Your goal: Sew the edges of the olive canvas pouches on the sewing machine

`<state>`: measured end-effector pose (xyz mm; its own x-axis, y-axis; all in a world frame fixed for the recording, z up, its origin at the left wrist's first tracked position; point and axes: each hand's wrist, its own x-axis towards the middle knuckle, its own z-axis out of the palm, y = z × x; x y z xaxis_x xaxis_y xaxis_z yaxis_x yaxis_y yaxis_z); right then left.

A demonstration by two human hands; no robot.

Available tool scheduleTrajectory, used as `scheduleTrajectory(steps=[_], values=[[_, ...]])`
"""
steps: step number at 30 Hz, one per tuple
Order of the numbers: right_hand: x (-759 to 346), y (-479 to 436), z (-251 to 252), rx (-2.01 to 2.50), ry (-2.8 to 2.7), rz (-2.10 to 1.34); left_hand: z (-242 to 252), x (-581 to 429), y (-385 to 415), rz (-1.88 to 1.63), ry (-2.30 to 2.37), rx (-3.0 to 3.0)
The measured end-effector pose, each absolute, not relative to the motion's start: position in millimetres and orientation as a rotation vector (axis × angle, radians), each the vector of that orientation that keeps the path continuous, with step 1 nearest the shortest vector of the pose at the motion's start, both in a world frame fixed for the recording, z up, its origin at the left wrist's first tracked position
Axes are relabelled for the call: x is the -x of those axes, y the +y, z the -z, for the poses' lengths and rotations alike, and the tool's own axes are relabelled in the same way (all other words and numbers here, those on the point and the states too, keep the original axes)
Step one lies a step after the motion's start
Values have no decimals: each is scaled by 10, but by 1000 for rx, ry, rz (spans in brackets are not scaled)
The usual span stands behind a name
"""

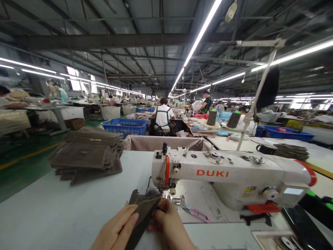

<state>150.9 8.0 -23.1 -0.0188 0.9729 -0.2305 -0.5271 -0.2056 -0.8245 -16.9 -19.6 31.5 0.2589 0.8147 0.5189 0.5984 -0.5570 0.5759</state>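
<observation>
Both hands hold a dark brown fabric piece [144, 211] in front of the sewing machine [192, 170]. My left hand [117, 227] grips its left side, with the thumb on top and the fingers partly hidden. Its right edge is pinched by my right hand [169, 222], close to the needle and presser foot [166, 195]. The far end of the fabric lies beside the presser foot; I cannot tell whether it is under it. Pink-handled thread snips [196, 212] lie on the machine bed, right of my right hand.
A stack of brown fabric pieces [85, 152] sits on the table's left. Behind the machine is a cloth-lined bin [166, 143], then a blue basket [125, 126] and a seated person [163, 116]. Thread cones [212, 117] stand farther right. A dark phone-like slab [307, 227] lies lower right.
</observation>
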Motion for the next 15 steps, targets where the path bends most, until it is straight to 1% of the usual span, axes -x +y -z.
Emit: scheduleTrajectory(steps=[6, 11, 15], values=[[-1591, 117, 42, 927, -527, -1592, -539, 64, -210, -937, 1279, -1956], [-1561, 49, 49, 1005, -623, -1629, -601, 52, -179, -931, 1324, -1848], [-1510, -35, 30, 1134, -886, -1590, -622, 65, -202, -924, 1356, -1811]])
